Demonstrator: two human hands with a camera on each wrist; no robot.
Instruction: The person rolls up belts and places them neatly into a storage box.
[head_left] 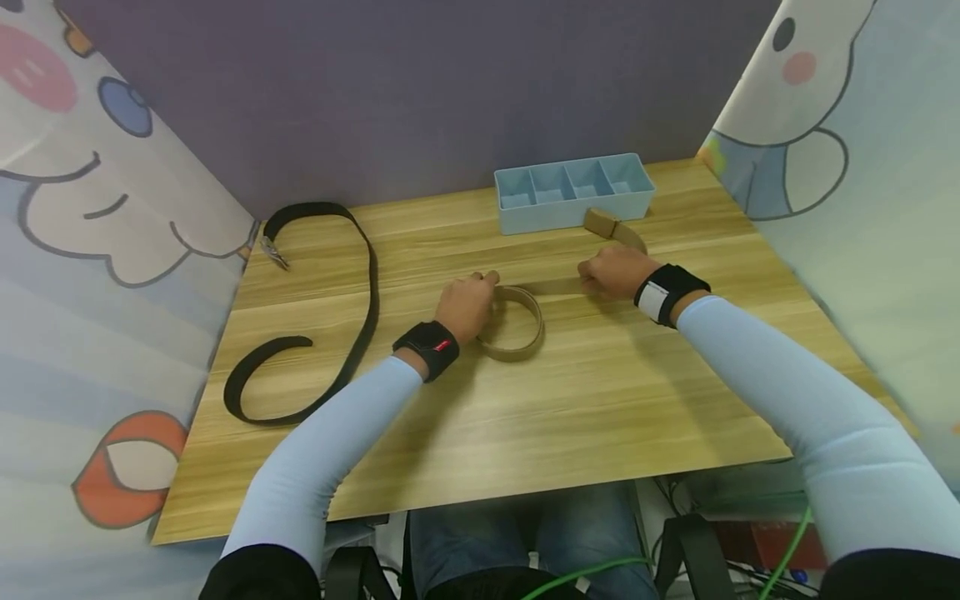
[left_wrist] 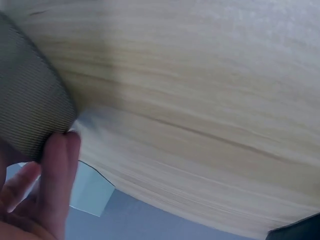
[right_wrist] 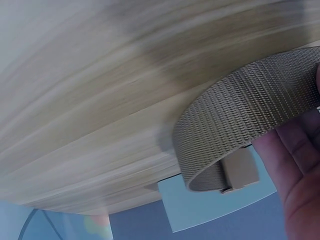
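Observation:
A tan woven belt (head_left: 519,352) is stretched between the two hands over the middle of the table. My left hand (head_left: 467,306) pinches it beside a loop that curls round below the fingers. Farther right, my right hand (head_left: 617,271) grips the belt near its buckle (head_left: 600,222), which hangs out in front of the divided box. In the left wrist view, fingertips (left_wrist: 59,155) press against the ribbed webbing (left_wrist: 31,95). The right wrist view shows the webbing (right_wrist: 235,107) bending from the palm round to the tan buckle (right_wrist: 241,169).
A black belt (head_left: 372,283) with a metal buckle (head_left: 273,250) lies in a curve on the left of the wooden table (head_left: 570,417). At the back stands a light blue box (head_left: 577,212) with several compartments. A grey panel (head_left: 420,92) rises behind the table.

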